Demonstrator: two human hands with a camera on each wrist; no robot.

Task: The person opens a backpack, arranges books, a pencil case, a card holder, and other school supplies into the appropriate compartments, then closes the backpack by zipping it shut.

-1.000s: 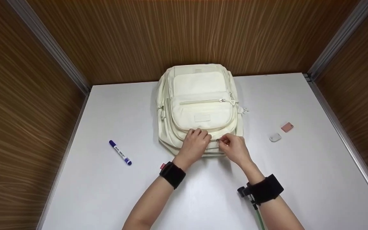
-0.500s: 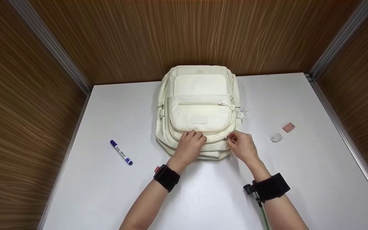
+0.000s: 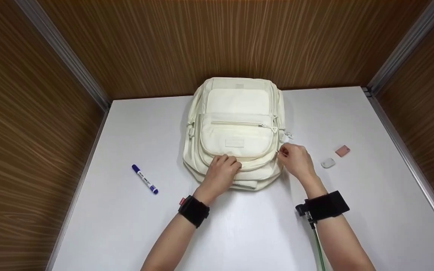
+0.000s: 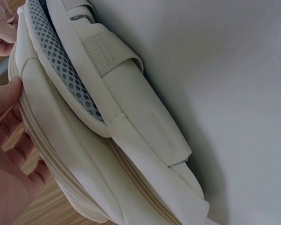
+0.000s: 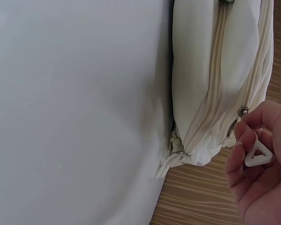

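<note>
A cream backpack (image 3: 236,101) lies front side up at the far middle of the table. My left hand (image 3: 219,174) grips its lower front edge; in the left wrist view the thumb (image 4: 9,91) presses beside a zipper and the fingers bend over the front fabric. At the bag's lower right side, my right hand (image 3: 296,161) pinches a zipper pull (image 5: 258,159), whose white triangular end shows between the fingers. Just above the fingertips is the metal zipper slider (image 5: 243,111). Grey mesh padding (image 4: 65,65) shows along the bag's underside in the left wrist view.
A blue-capped marker (image 3: 145,179) lies on the white table (image 3: 100,218) to the left. Right of the bag lie a small white piece (image 3: 328,163) and a pinkish piece (image 3: 343,151). Wood-grain panels (image 3: 171,45) enclose the back and sides.
My right hand has drawn the zipper pull rightward and up round the bag's lower right corner. My left hand has shifted slightly left, still holding the edge.
</note>
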